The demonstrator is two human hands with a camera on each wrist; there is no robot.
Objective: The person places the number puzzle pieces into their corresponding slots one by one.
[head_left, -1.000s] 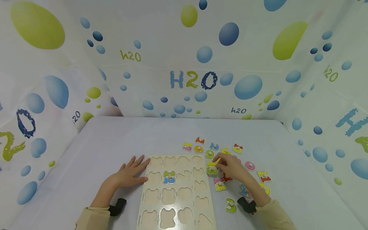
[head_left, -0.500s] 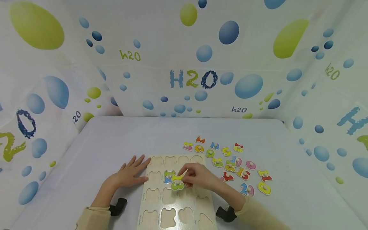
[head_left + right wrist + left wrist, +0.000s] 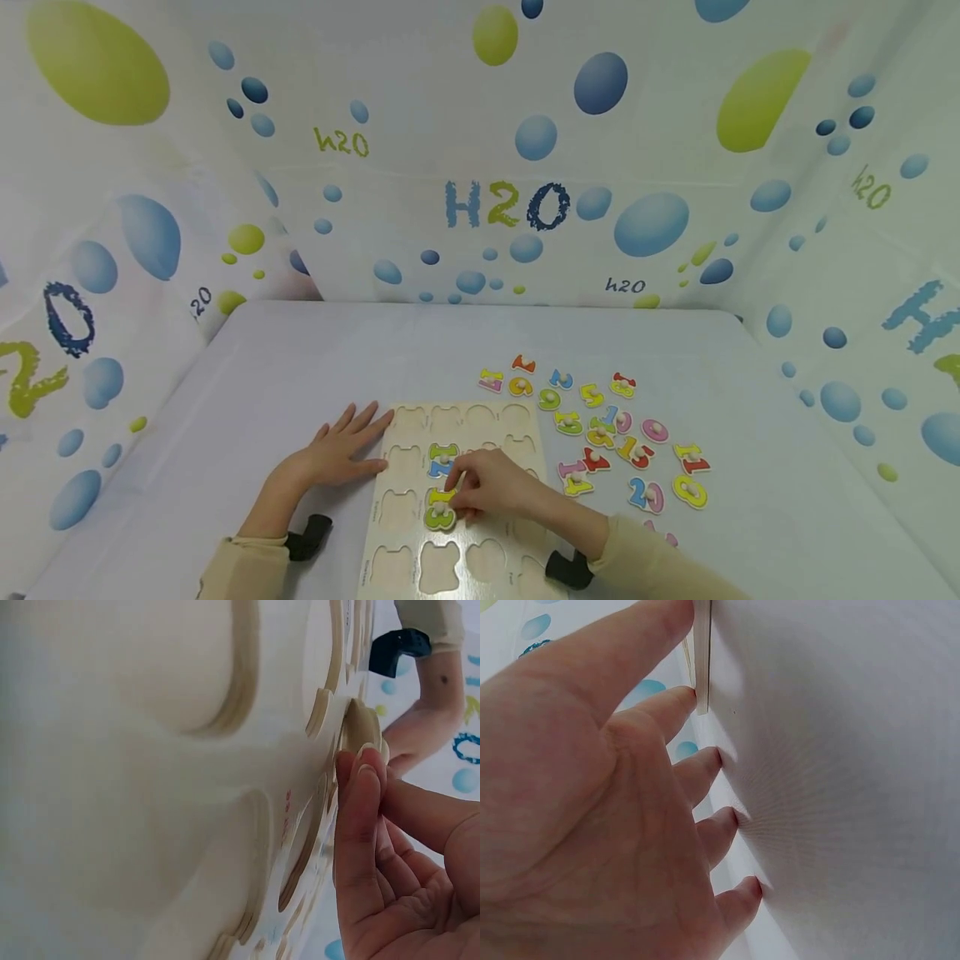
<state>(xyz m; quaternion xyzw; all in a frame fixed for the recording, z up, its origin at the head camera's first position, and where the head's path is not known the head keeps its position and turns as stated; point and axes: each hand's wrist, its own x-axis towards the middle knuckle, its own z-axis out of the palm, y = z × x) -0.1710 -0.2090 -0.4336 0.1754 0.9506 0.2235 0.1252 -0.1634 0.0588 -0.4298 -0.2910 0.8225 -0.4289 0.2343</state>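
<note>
My right hand (image 3: 491,485) pinches a yellow-and-green number 13 puzzle piece (image 3: 439,510) by its knob, with thumb and fingertips. The piece is over a recess in the third row of the wooden puzzle board (image 3: 372,533). In the right wrist view, the edge of the held piece (image 3: 361,726) looks tilted against the board; whether it sits in the recess I cannot tell. Just beyond it, a green-and-blue number 12 piece (image 3: 442,459) lies in its place. My left hand (image 3: 341,450) rests with spread fingers on the table, thumb and forefinger touching the board's left edge.
Loose number pieces lie scattered right of the board and behind it, among them an orange 15 (image 3: 634,452), a yellow 0 (image 3: 689,492) and a pink-and-yellow 14 (image 3: 575,478). Patterned cloth walls (image 3: 405,217) enclose the white table (image 3: 337,350) at the back and sides.
My right hand has picked up the 13 piece from beside the board, carried it left over the board, then lowered it toward the third row. The left hand has stayed put.
</note>
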